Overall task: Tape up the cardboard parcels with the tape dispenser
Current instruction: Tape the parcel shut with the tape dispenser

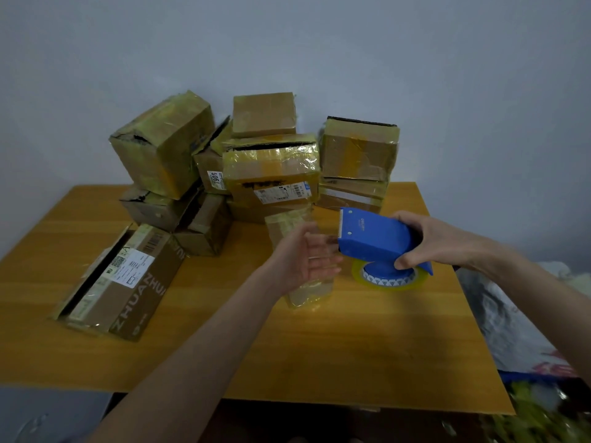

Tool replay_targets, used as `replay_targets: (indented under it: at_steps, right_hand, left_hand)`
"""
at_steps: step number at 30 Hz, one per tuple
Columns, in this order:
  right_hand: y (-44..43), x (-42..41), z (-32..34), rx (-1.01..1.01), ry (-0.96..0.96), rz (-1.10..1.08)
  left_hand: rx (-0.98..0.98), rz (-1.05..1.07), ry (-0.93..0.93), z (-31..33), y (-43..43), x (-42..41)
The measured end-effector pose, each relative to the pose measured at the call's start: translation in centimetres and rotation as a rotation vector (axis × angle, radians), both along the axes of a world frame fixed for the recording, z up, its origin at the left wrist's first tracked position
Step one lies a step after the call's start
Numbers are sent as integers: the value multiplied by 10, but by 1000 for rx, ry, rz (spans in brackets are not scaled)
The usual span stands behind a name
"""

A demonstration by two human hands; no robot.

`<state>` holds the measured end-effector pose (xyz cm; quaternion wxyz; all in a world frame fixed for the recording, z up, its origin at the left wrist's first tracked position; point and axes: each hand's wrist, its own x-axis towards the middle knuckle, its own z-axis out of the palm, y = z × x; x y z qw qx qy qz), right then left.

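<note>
Blue plastic marks the tape dispenser [375, 236], held in the air above a yellow-brown wooden table [319, 346] by the person's right hand [428, 239]. That hand wraps the rear of the dispenser, thumb on the near side and fingers over the top, so its grip is closed around the tool. A roll of clear yellowish tape [388, 278] sits on the dispenser's underside, and its toothed cutting edge points left. The left hand [307, 257] is open and relaxed, palm facing right, fingers [326, 251] spread loosely just beside the cutting edge; whether the fingertips touch a strand of tape cannot be told, since the tape is transparent. Directly behind and below the left hand lies a small parcel [300, 260] wrapped in glossy tape, resting on the table near its middle. Farther back, against a pale grey wall [319, 43], cardboard parcels are heaped in a loose stack [271, 167], most already banded with yellowish tape (several carry white shipping labels). To the left, a long flat box printed with the letters ZHUANZHUAN [124, 279] lies on the tabletop, apart from the hands. At the right edge, beyond the table, crumpled grey plastic bags [511, 321] are visible.
</note>
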<state>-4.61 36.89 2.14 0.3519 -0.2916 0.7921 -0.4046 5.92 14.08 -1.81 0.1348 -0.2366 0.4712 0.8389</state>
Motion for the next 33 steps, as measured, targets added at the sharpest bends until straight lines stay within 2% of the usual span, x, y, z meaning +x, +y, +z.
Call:
replay_targets:
  at_steps: [3,11,16,18,19,21,22,24,26,29,33]
  right_hand:
    - [-4,0,0,49,65,51]
    - [-22,0,-5,127,284,136]
    - [-35,-5,-7,48,199,92]
    - [-37,-7,-5,46,190,93]
    - [-35,-9,-3,47,185,86]
    - [-26,-13,-1,50,166,56]
    - [-22,-15,0,51,157,40]
    - [-14,-18,0,64,145,27]
    - [-10,-18,-1,69,117,11]
    - [-5,-18,-2,61,69,-12]
    - [-4,-15,0,42,42,-29]
  left_hand:
    - [-252,-11,-64,1,5,-3]
    - [-610,132,-53,-14,2,9]
    - [-922,324,118,-20,6,14]
    - [-1006,359,112,-25,3,15]
    - [-1122,347,82,-29,-3,16]
    - [-1467,209,43,-40,-15,21]
    - [-1628,69,55,-45,-18,23]
    - [-1793,-272,73,-55,-18,25]
    - [-1788,-462,76,-62,-18,23]
    - [-1732,-533,163,-62,-33,21]
    - [-1764,-653,200,-50,-40,22]
